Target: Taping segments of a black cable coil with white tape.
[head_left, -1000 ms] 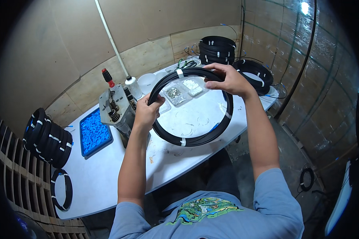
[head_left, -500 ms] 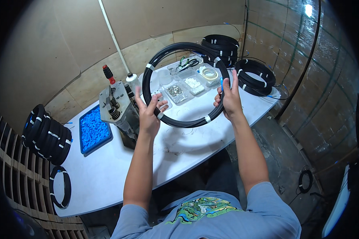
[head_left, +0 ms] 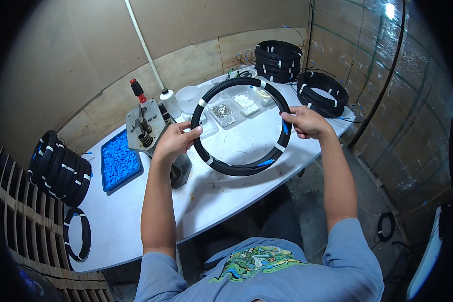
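Note:
A coil of black cable (head_left: 239, 169), bound with white tape bands, is held up over the white table, tilted toward me. My left hand (head_left: 175, 141) pinches its left side between thumb and fingers. On the opposite side my right hand (head_left: 307, 122) grips the ring, thumb on top. Blue connector ends show on the coil near my right hand and along its lower edge. Through the ring I see a clear tray of small metal parts (head_left: 222, 115) and a tray of white pieces (head_left: 245, 103).
A hand press (head_left: 148, 126) with a red-and-black handle stands left of the coil. Beside it are a blue tray of blue sleeves (head_left: 120, 163) and a white bottle (head_left: 169, 102). Stacked black coils sit at left (head_left: 60, 168), far right (head_left: 278, 61) and right (head_left: 322, 94). Another coil (head_left: 386, 226) lies on the floor.
The coil has come lower and been turned, so its blue connectors now face me. Both hands, spread open-fingered against it before, now grip its sides.

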A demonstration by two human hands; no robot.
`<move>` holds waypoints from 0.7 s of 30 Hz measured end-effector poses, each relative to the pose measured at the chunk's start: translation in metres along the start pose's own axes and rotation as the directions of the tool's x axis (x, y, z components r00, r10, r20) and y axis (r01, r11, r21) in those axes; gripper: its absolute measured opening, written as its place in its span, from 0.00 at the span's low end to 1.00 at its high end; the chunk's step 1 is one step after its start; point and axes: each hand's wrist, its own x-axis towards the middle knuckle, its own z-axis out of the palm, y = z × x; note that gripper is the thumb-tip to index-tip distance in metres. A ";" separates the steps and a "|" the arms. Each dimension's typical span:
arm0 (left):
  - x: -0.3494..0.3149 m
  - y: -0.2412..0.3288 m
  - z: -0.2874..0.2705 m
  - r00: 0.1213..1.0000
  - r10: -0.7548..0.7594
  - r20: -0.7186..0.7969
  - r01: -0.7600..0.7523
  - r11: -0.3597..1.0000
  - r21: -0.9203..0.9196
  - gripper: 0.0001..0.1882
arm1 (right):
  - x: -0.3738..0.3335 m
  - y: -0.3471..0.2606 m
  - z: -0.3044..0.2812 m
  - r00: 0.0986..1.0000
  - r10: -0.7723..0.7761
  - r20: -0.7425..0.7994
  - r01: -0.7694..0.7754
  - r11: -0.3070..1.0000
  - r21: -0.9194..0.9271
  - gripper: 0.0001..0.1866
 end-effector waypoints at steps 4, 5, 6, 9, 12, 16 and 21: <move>0.009 -0.009 0.004 0.965 0.185 -0.186 -0.165 0.979 0.119 0.26 | 0.017 0.030 -0.006 0.959 -0.262 -0.111 0.210 0.915 -0.345 0.20; 0.012 -0.014 0.004 0.946 0.197 -0.256 -0.171 0.978 0.120 0.27 | 0.024 0.036 -0.004 0.884 -0.450 -0.126 0.371 0.839 -0.398 0.22; 0.023 -0.025 0.008 0.886 0.321 -0.336 -0.316 0.946 0.069 0.26 | 0.030 0.047 0.004 0.715 -0.663 -0.223 0.524 0.718 -0.458 0.25; 0.023 -0.013 0.044 0.879 0.196 -0.434 -0.427 0.728 -0.536 0.24 | 0.023 0.034 0.053 0.869 -0.417 -0.267 0.493 0.780 0.386 0.28; 0.018 -0.004 0.045 0.880 0.215 -0.423 -0.413 0.788 -0.457 0.22 | 0.030 0.033 0.056 0.833 -0.429 -0.350 0.546 0.741 0.390 0.28; 0.017 -0.001 0.048 0.887 0.146 -0.439 -0.359 0.817 -0.452 0.24 | 0.030 0.027 0.059 0.836 -0.387 -0.389 0.531 0.750 0.394 0.26; 0.017 0.001 0.043 0.890 0.114 -0.441 -0.342 0.806 -0.483 0.24 | 0.025 0.021 0.061 0.839 -0.372 -0.397 0.527 0.735 0.426 0.25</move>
